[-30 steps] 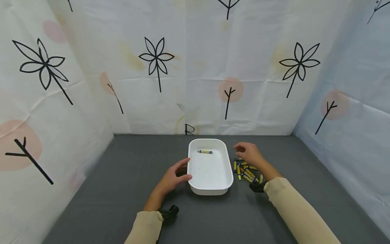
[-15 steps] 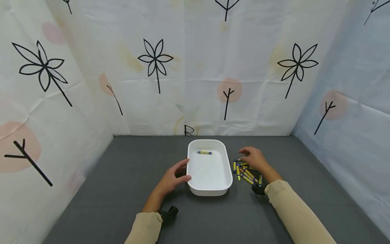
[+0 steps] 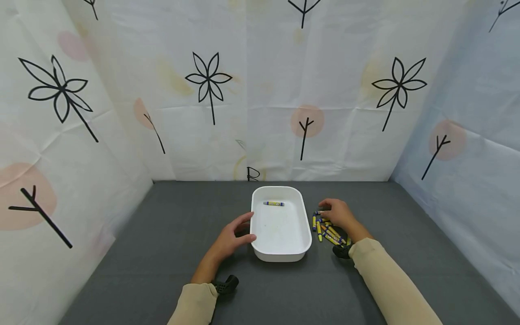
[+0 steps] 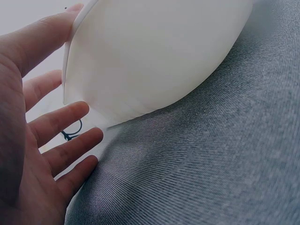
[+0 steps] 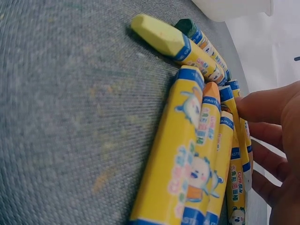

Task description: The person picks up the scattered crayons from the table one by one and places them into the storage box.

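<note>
Lower and farther over the pile than a second ago, the right hand (image 3: 340,214) reaches the crayons (image 3: 333,232) from their one o'clock side; its thumb tip rests against one, and whether its fingers pinch anything cannot be told. Yellow-wrapped, they lie jumbled and overlapping; in the right wrist view, a pale yellow-green crayon (image 5: 164,40) points toward ten o'clock, beside a dark green crayon (image 5: 204,44). This pile lies at three o'clock of the white tray (image 3: 280,232), just beside it. Inside the tray, toward twelve o'clock, lies a single crayon (image 3: 274,204). At nine o'clock the left hand (image 3: 228,239), fingers relaxed and spread, touches the rim. Everything sits on a grey table (image 3: 195,212); beyond, toward twelve, hangs a pale printed backdrop (image 3: 349,149).
</note>
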### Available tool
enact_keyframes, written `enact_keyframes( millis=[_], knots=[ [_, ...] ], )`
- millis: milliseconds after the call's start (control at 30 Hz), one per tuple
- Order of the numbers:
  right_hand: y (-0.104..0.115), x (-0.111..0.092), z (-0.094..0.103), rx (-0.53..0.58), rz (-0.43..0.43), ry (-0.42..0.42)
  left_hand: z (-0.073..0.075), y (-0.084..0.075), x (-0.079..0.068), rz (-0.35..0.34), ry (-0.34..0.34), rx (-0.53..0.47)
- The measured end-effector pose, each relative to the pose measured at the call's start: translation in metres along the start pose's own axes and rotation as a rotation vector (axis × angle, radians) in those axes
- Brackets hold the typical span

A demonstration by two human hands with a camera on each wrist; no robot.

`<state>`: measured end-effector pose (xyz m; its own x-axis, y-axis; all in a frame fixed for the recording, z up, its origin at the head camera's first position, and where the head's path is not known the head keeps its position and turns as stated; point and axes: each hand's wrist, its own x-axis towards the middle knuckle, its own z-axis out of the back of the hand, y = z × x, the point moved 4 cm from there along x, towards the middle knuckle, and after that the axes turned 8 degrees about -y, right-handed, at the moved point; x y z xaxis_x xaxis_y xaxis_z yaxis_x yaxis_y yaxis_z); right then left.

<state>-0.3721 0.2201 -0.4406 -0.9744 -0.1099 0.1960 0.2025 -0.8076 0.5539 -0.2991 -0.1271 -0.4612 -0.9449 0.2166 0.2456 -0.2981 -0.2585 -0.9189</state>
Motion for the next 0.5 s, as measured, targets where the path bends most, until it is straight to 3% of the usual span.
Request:
enact_keyframes(
  millis=[233,500],
  knots=[
    [-0.0001,0.0011,0.0000,-0.018,-0.032,0.024,-0.0002,0.0000,-0.0004,0.001,-0.003,-0.011],
    [0.0005,-0.0005,0.0027,-0.043,-0.010,0.035,-0.0005,0.0020,0.0010,0.009,0.008,-0.024]
  ],
)
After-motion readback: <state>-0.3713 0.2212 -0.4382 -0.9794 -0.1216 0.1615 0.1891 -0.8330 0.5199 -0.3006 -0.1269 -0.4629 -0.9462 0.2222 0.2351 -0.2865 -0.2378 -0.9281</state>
